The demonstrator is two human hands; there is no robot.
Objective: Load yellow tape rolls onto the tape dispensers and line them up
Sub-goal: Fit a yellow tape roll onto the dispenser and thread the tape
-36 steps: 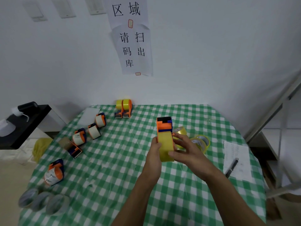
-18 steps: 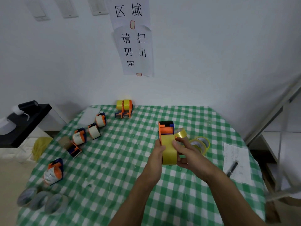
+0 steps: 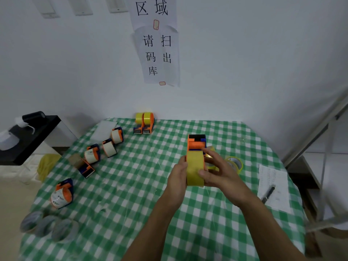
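An orange and blue tape dispenser (image 3: pixel 196 144) with a yellow tape roll (image 3: pixel 194 169) on it is held above the middle of the table. My left hand (image 3: pixel 177 176) grips the roll's left side. My right hand (image 3: pixel 218 170) wraps the right side, its fingers curled over the roll's face. Loose yellow rolls (image 3: pixel 234 163) lie on the cloth just right of my right hand. Two dispensers loaded with yellow tape (image 3: pixel 144 122) stand side by side at the table's far edge.
Several dispensers with white tape (image 3: pixel 108 147) run along the left side of the green checked table (image 3: pixel 131 185), one more (image 3: pixel 62 194) nearer. Grey rolls (image 3: pixel 47 226) sit at the near left corner. A paper sheet with a pen (image 3: pixel 268 194) lies on the right. A black stand (image 3: pixel 28 136) is left of the table.
The dispenser with its yellow roll has dropped slightly and stayed between both hands. My right fingers have shifted over the roll's face and side.
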